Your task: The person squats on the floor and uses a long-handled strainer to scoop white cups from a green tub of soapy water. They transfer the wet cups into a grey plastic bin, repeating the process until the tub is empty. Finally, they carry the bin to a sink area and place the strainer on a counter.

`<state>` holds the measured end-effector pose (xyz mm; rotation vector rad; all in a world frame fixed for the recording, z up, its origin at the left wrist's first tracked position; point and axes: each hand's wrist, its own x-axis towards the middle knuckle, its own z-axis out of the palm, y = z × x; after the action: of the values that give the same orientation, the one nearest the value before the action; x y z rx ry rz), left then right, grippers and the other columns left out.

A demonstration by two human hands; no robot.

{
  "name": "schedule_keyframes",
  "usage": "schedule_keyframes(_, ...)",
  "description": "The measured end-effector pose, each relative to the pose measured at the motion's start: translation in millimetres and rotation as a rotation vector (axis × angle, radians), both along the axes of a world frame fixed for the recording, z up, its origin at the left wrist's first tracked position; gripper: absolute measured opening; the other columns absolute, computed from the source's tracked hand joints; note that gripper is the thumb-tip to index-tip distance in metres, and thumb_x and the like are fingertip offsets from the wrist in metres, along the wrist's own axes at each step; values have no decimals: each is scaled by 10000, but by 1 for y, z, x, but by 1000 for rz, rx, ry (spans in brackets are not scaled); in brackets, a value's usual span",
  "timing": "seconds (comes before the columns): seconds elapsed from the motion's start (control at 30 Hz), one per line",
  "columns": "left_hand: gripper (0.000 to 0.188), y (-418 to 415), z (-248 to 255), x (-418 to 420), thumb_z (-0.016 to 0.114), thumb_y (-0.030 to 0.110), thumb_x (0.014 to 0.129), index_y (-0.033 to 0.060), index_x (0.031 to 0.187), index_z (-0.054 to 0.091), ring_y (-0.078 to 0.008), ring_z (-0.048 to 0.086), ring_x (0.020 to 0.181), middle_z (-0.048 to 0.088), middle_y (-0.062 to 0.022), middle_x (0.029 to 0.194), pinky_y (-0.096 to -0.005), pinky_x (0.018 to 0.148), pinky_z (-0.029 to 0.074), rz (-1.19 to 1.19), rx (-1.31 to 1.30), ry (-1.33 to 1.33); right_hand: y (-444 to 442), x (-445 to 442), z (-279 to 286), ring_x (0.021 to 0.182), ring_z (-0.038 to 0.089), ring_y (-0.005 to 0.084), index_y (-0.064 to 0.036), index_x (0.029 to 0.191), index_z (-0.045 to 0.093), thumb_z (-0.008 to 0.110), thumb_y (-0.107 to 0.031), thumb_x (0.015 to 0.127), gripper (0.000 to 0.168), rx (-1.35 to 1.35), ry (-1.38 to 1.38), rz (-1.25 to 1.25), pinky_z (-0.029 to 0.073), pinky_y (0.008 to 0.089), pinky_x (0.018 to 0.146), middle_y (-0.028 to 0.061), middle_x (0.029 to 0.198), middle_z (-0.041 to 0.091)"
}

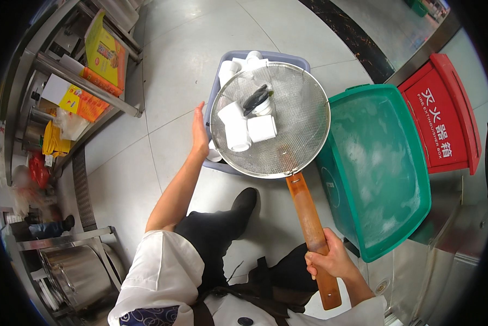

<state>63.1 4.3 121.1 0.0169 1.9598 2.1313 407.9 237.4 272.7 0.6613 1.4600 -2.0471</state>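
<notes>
My right hand (331, 256) is closed around the wooden handle (303, 212) of a round wire-mesh strainer (301, 110). Several white cylindrical pieces (237, 126), whose exact kind I cannot tell, lie in the mesh along with a flat black piece (257, 99). Under the strainer stands a grey-blue plastic bin (264, 54) with more white pieces (228, 70) in it. My left hand (201, 132) is held flat by the left rim of that bin, its thumb side partly hidden; I cannot tell whether it touches the rim.
On the right a green plastic tub (374, 163) holds cloudy liquid, beside a red fire extinguisher box (439, 114). Metal shelving (89, 81) with yellow cartons (105, 53) runs along the left. A steel pot (77, 277) sits on a lower rack at the bottom left.
</notes>
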Motion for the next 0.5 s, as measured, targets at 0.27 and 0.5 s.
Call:
schedule_keyframes(0.27,625,34,-3,5,279,545,930,109,1370,365,-243,218,1346,296,-92,1442,-369,1086,149,16,-142,198,41,-15,45,476,556,162,10,1006,349,553,63,780,309,183,-16,-20,451,280,440,99,657,539)
schedule_keyframes(0.5,545,58,-15,-37,381,452,919,79,1314,433,-323,241,1334,305,-200,1414,-385,1090,181,70,-548,459,57,-49,79,469,547,142,27,994,376,536,51,764,281,434,-74,25,450,278,454,90,643,542)
